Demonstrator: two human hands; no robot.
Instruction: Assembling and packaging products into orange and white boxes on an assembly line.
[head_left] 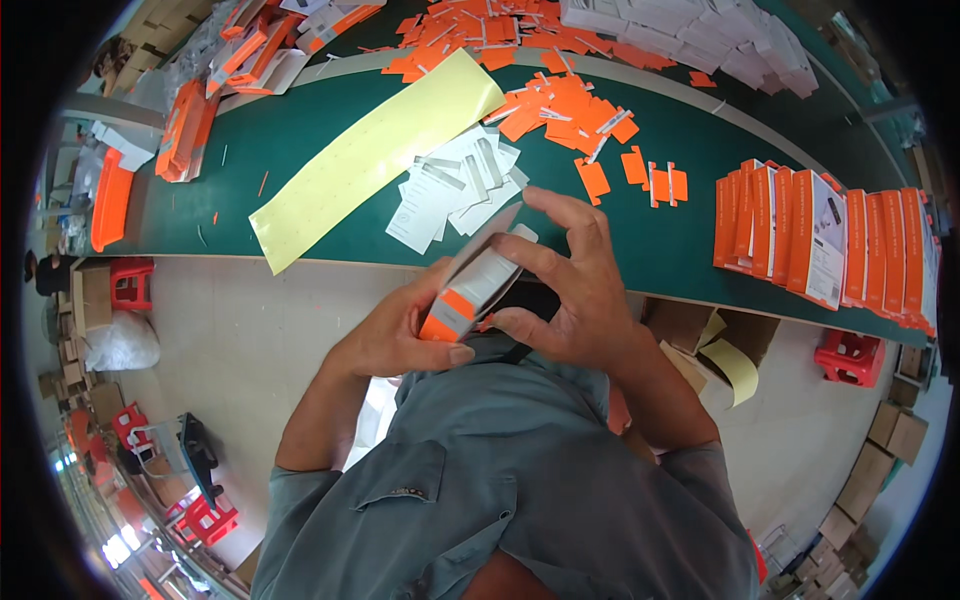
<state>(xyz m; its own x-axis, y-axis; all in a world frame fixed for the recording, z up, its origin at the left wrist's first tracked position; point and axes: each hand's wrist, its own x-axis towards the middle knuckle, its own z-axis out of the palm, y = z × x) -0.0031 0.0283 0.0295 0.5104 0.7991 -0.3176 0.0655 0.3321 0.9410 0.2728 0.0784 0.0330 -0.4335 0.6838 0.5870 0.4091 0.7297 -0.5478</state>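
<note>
Box (pixel 478 282) is tipped in the air between the two hands, by the near edge of the green table (pixel 670 240), and I think it is best to hold it softly so its sides do not squash, and to ease the flap (pixel 523 234) slowly so it does not crease. The left hand (pixel 398 325) curls snugly round the box, thumb near its orange end. The right hand (pixel 580 290) is half open, fingers spread, one fingertip at the flap; I cannot tell if its thumb touches too.
</note>
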